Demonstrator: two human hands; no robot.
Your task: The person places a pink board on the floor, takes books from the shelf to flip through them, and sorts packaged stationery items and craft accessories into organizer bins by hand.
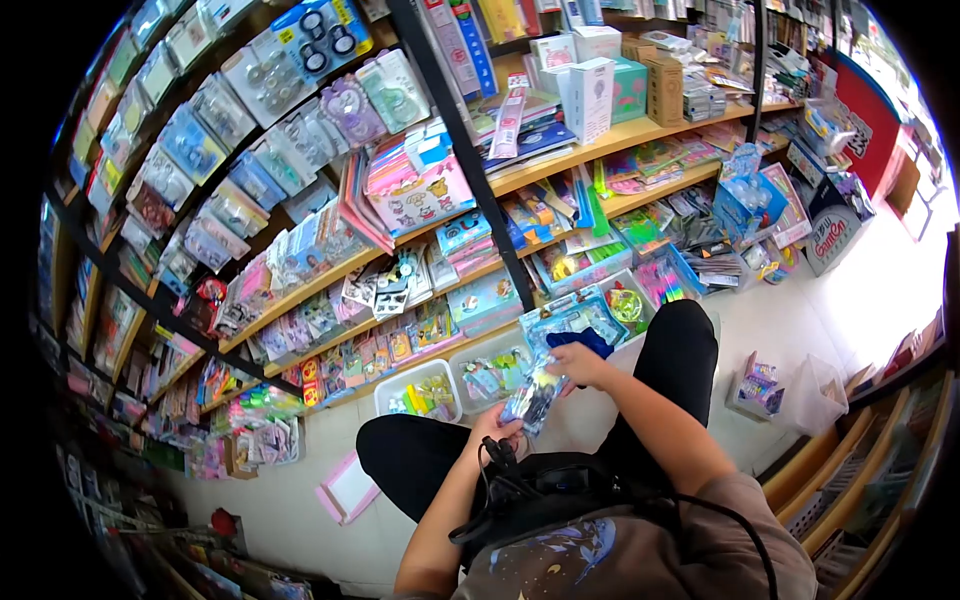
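My left hand [496,425] grips the near end of a clear plastic packet [533,402] with small dark blue and pale contents. At the packet's far end, my right hand [578,364] has its fingers closed on it. Just beyond the right hand is a dark blue bunched item [588,341]; whether the hand touches it I cannot tell. Below the packet stands a clear bin [487,398] of bagged goods. Left of that, a white bin [380,402] holds yellow and green items.
My knees [408,452] spread on either side of the packet. Shelves [560,160] packed with stationery and boxes rise ahead. A pink-edged white tray [348,488] lies on the tiled floor at left. At right stand a small box [757,390] and a clear bin [815,396].
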